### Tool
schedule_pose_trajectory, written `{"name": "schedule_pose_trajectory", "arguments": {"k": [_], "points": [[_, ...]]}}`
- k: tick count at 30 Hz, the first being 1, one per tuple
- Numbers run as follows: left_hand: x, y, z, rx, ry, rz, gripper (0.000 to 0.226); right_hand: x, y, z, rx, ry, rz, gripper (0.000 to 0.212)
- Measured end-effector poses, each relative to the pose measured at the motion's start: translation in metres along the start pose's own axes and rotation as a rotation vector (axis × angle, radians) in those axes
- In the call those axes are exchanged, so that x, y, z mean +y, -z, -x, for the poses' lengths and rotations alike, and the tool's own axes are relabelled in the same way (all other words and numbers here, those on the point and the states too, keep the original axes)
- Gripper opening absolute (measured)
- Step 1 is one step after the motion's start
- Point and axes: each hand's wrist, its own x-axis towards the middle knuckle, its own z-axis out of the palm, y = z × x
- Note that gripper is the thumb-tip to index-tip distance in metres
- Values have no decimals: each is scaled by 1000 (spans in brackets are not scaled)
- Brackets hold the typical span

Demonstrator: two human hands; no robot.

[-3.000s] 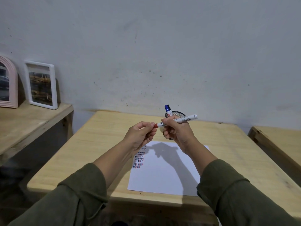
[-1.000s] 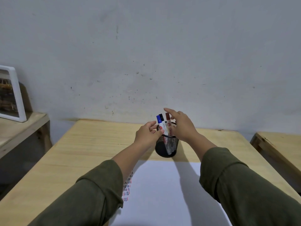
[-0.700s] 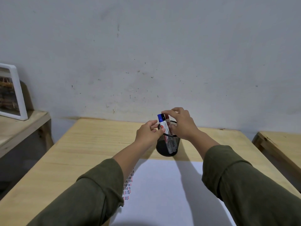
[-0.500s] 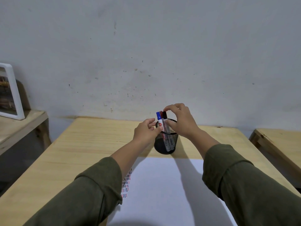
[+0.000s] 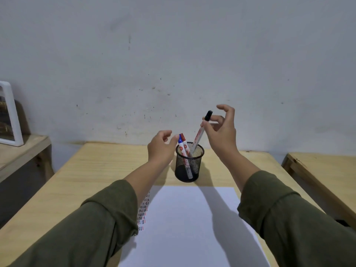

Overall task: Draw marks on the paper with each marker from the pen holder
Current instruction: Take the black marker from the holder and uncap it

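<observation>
A black mesh pen holder [image 5: 189, 164] stands on the wooden table beyond the white paper [image 5: 188, 226]. Inside it lean a blue-capped marker [image 5: 181, 143] and a red-capped marker [image 5: 185, 146]. My right hand [image 5: 221, 132] pinches a black-capped marker [image 5: 200, 133] near its top; the marker is tilted, its lower end still within the holder's rim. My left hand [image 5: 161, 146] hovers just left of the holder with fingers apart, holding nothing. Rows of short red, blue and black marks [image 5: 143, 212] sit along the paper's left edge, partly hidden by my left sleeve.
The light wooden table [image 5: 81, 182] runs back to a grey wall. A lower wooden shelf at the left carries a white picture frame [image 5: 9, 114]. Another wooden table [image 5: 325, 170] stands at the right, separated by a gap.
My right hand has lifted the black-capped marker partway out of the holder, up and to the right. My left hand has let go of the holder's side and opened.
</observation>
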Motion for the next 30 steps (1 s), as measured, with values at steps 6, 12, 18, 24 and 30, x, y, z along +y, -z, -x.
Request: {"name": "schedule_pose_trajectory", "arguments": {"k": [6,12,18,24,30], "points": [[46,8,13,-16,-161,191,26,-31,-1,18,-109,126,24,36],[43,10,42,-140,-99,332,15,-30,2,55,-241,84,44,30],[15,23,65,-67,129,601,10,-18,15,89,-438,-181,-63,26],[-8,45,81,20,264,772,15,-14,17,108,-384,-343,-456,23],[-18,49,99,-130,114,620,10,-22,-1,117,-413,-392,-583,42]]}}
